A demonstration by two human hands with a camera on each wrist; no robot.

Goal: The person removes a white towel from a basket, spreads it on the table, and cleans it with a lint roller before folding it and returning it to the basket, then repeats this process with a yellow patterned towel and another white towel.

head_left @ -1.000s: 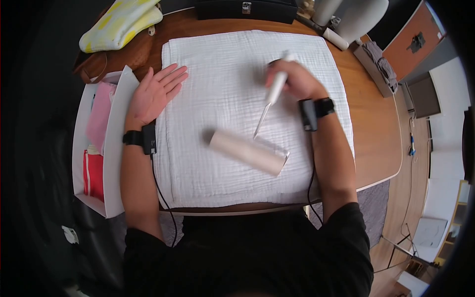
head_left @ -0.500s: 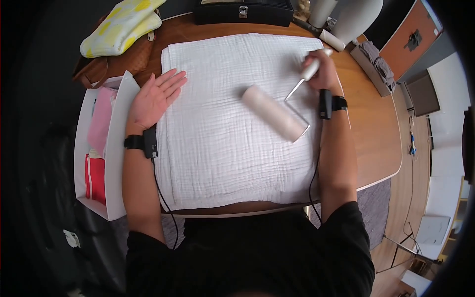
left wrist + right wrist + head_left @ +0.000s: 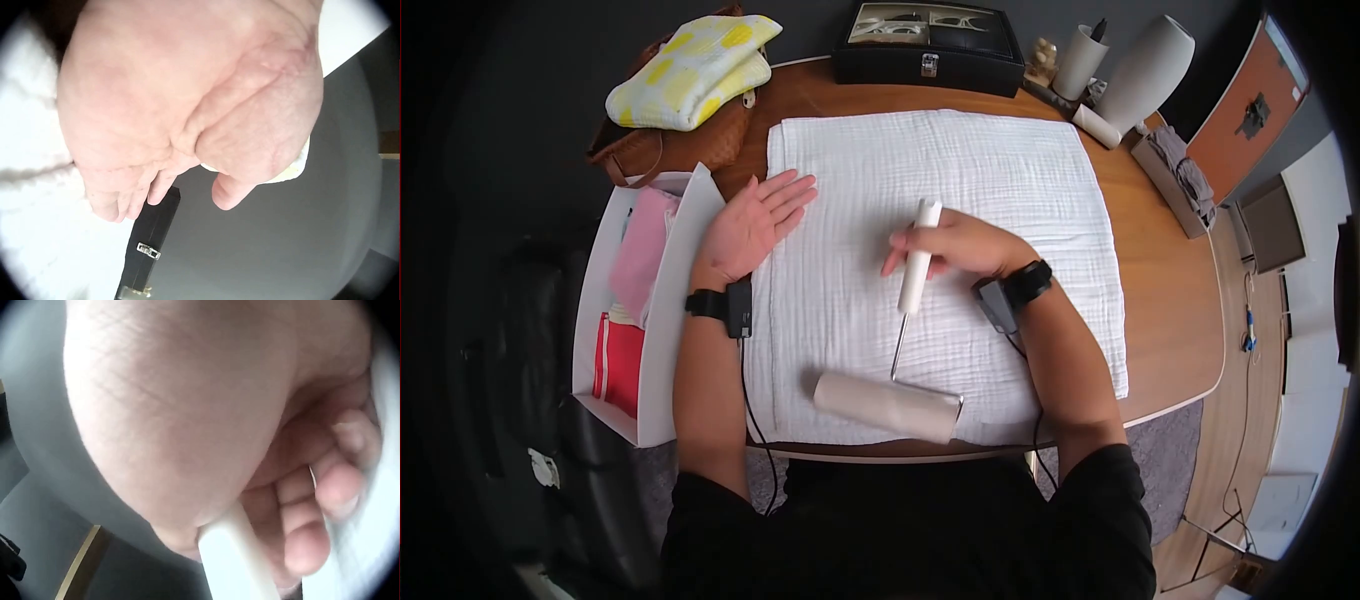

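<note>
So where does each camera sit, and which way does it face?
Head: on the head, facing forward and down at the white cloth; shows the left hand, right hand and dark sleeves.
Left wrist: on that wrist, facing past the open palm towards the black case.
Right wrist: on that wrist, facing the white handle; shows palm and curled fingers.
Shared: head and left wrist both show the case.

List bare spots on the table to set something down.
Bare: wooden tabletop right of the white cloth, nearer than the long box; the cloth's back right, between black case and right hand. Crowded: left, white box, bag, left hand; back right corner, vase; cloth's near middle, roller.
</note>
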